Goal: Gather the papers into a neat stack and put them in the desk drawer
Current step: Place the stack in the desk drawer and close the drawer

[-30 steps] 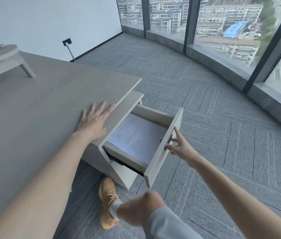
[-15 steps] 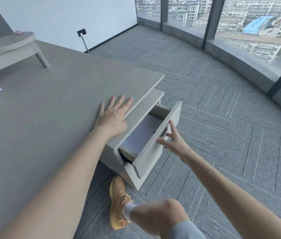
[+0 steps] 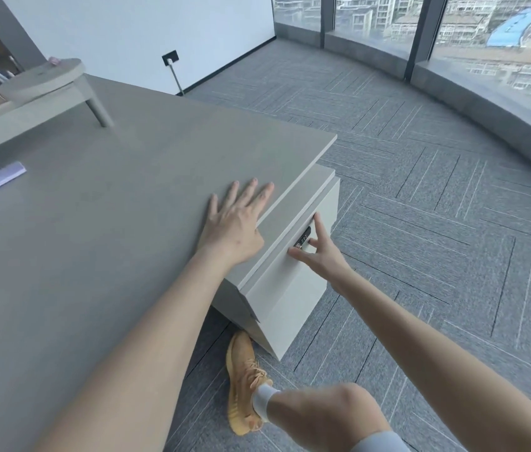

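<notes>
Half a second before, the pale grey desk drawer (image 3: 290,256) stood partly open; it had since slid flush into its cabinet, hiding the papers inside. Across the frame's left spread the broad grey tabletop (image 3: 94,207). At centre, the left hand (image 3: 234,220) lay flat on it with fingers spread, its grip open and empty. Just right, the right hand (image 3: 319,252) pressed splayed fingertips against the drawer front beside a small black lock (image 3: 302,240), gripping nothing.
</notes>
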Available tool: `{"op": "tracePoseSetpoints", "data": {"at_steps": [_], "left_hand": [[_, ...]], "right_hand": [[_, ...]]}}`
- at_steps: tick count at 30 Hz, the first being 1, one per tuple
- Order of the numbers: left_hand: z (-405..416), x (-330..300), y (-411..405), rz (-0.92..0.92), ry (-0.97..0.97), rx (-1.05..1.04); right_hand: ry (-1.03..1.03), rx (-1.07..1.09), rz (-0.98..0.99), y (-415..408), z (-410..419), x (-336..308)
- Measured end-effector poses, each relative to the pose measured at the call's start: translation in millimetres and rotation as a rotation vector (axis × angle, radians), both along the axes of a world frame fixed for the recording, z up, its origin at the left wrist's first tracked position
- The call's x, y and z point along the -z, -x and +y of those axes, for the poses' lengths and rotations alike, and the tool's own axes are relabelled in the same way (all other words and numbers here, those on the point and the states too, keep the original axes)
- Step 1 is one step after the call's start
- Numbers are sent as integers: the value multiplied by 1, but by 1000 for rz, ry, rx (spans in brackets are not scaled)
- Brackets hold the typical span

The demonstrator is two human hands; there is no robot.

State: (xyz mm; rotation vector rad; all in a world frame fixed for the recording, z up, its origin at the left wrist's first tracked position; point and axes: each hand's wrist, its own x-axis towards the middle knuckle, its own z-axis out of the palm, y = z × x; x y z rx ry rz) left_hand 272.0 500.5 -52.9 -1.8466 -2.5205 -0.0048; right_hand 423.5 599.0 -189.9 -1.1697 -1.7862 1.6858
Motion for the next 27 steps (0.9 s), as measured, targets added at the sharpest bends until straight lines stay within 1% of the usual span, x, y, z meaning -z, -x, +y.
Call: {"op": "tracePoseSetpoints", "data": {"at_steps": [11,20,27], "left_hand": [[0,1,-2,27,-3,-3],[-1,1,-5,53,-4,-5],[0,0,-6,47,5,-9]], "right_hand": [[-32,37,-24,17,3,5],[-48,5,-62,18,1,-5],[8,-12,-33,17,1,0]]}}
